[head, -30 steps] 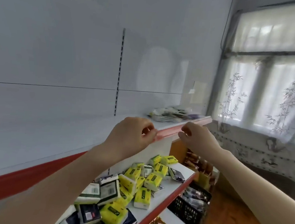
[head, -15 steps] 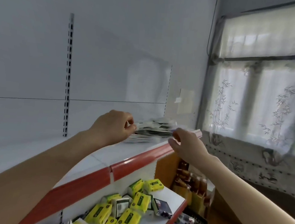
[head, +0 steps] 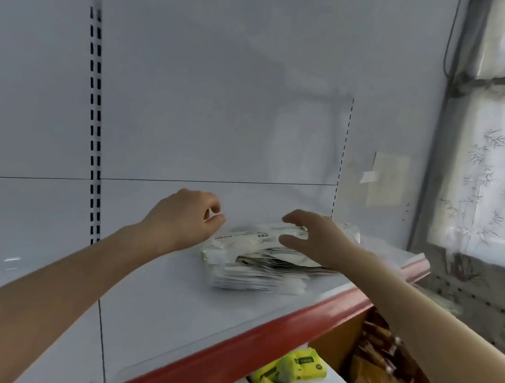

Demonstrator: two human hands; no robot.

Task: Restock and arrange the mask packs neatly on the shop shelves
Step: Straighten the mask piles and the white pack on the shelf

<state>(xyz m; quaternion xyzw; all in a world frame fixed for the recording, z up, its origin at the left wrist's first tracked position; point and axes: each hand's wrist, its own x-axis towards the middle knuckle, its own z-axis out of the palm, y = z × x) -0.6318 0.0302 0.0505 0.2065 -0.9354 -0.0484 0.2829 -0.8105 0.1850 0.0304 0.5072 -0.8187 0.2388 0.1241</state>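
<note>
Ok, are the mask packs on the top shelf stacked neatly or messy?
Messy: the mask packs lie flat in a skewed pile, with their edges not lined up.

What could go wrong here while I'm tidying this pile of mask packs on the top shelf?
1. The pile of mask packs is splayed and uneven, so a nudge from the right hand spread over it may slide the top packs off.
2. The pile's right side lies close to the shelf's red front edge; loose packs could drop towards the yellow packs below.
</note>
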